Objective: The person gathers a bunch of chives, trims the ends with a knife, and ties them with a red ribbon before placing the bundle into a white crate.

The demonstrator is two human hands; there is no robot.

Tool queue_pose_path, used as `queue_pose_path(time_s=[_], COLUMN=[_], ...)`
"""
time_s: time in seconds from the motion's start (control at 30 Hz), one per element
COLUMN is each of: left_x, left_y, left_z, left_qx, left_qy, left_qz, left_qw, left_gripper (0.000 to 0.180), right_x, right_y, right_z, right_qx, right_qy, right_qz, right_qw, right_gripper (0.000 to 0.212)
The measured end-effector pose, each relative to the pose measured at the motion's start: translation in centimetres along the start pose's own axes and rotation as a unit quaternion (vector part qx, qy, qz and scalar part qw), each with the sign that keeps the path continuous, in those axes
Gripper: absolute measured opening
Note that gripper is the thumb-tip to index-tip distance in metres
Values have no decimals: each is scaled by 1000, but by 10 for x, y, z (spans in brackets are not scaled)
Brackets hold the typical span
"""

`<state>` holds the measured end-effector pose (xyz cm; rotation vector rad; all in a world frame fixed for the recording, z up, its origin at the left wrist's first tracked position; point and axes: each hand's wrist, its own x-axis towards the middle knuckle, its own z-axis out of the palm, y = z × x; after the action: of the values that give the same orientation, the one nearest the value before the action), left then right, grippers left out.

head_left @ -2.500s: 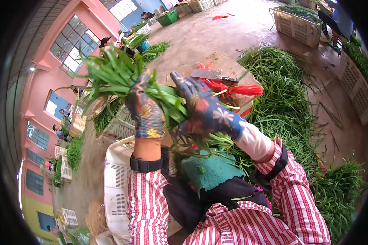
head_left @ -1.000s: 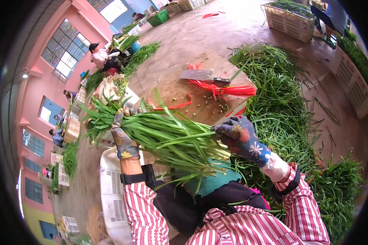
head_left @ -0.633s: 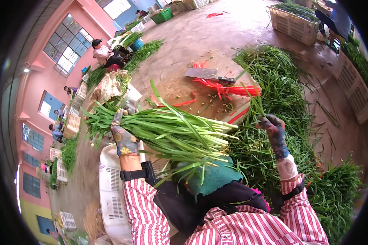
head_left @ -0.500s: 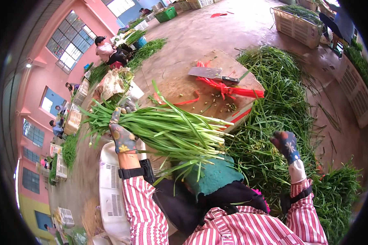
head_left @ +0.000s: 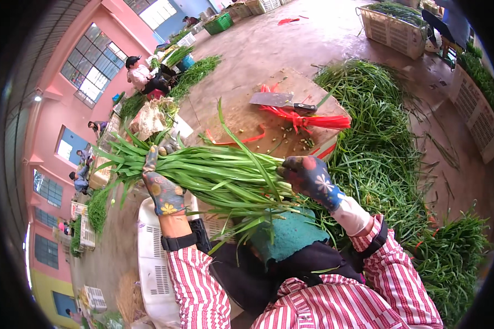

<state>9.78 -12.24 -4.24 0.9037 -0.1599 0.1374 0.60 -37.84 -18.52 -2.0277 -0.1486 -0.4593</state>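
A long bunch of flat-leaved greens, like garlic chives (head_left: 219, 171), lies across in front of me, leaf tips left and pale stalk ends right. My left hand (head_left: 162, 186), in a patterned glove, is wrapped round its leafy part. At the stalk ends, my right hand (head_left: 313, 181) has its gloved fingers curled against the stalks; the fingertips are partly hidden. Below the bunch, a teal cloth (head_left: 291, 233) covers my lap. Beyond it stands a wooden board (head_left: 230, 123) bearing a cleaver (head_left: 274, 99) and a bundle of red ties (head_left: 318, 122).
A large heap of loose greens (head_left: 362, 126) lies right of the board, with another pile (head_left: 450, 263) nearer me. A white plastic crate (head_left: 153, 263) stands at my left. Filled crates (head_left: 392, 30) stand at the far right. Another person (head_left: 142, 77) sits among greens at the far left.
My right hand has moved left from above the heap to the stalk ends of the bunch. My left hand keeps its hold, shifted slightly left.
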Motion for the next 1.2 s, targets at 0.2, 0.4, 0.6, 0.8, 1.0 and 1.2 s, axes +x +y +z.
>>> queue_pose_path(time_s=[0.2, 0.4, 0.6, 0.8, 1.0, 1.2], left_x=[8, 20, 10, 19, 19, 26], left_y=[-2, -13, 10, -11, -11, -2], left_z=[-15, -21, -51, -39, -41, -52], left_qx=[49, -72, -28, -57, -32, -14], left_qy=[97, 104, 60, 38, 72, 106], left_qz=[2, -54, -60, -91, -91, -44], left_qw=[994, 991, 996, 994, 993, 993], left_gripper=[6, 9, 11, 11, 10, 11], right_x=[-18, -74, -24, 3, -12, -74], right_y=[12, 107, 45, 56, 65, 111], right_z=[-19, -86, -69, -41, -24, -77], right_qx=[-117, -374, -61, 277, 158, -179], right_qy=[128, -25, 54, -26, 222, 38], right_qz=[76, 206, -67, -104, 68, 239], right_qw=[982, 904, 994, 955, 960, 954], right_gripper=[18, 24, 35, 35, 10, 35])
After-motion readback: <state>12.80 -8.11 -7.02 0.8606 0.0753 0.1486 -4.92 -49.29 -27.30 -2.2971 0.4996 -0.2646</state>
